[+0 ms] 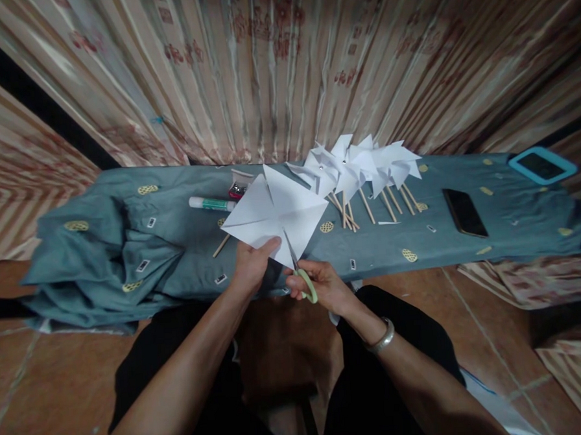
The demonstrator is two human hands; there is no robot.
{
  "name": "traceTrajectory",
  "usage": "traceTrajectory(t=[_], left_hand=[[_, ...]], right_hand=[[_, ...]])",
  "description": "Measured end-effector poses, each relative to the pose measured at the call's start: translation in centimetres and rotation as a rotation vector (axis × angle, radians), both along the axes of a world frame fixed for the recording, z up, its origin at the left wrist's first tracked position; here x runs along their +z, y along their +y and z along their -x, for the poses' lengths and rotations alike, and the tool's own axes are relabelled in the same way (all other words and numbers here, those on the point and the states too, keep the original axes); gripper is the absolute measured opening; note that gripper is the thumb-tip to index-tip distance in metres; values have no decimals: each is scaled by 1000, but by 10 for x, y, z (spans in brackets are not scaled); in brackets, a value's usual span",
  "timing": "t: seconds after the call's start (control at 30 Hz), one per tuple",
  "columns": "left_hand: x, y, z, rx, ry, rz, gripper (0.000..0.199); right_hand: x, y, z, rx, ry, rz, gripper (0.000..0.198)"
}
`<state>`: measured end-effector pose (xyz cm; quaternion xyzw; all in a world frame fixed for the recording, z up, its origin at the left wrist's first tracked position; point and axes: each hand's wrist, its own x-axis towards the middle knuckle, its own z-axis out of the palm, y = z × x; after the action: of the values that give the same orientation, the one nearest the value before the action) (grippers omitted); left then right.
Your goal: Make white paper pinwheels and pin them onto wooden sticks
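Above the near edge of the cloth-covered bench [185, 249], the left hand [252, 266] pinches the white paper square [275, 213] at its lower edge. The right hand [323, 286] grips green-handled scissors [300, 272], blades in the paper's bottom corner; finished pinwheels [360, 168] lie behind.

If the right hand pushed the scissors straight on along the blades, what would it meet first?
The right hand holds the green-handled scissors, blades already in the white paper square held by the left hand. More of that sheet comes first; beyond, probably the glue stick, depth unclear.
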<state>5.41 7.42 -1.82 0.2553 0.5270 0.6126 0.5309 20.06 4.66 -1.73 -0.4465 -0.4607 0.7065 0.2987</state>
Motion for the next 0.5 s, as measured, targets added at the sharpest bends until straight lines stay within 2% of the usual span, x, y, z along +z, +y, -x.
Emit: traceTrajectory(t=[0.3,0.5], left_hand=[[-2,-1,1,17,7,-24,32],[-3,-4,-2,-54,47,-23,26]], right_hand=[[5,2,1,-3,8,23,41],[3,1,1,-18,4,-22,44]])
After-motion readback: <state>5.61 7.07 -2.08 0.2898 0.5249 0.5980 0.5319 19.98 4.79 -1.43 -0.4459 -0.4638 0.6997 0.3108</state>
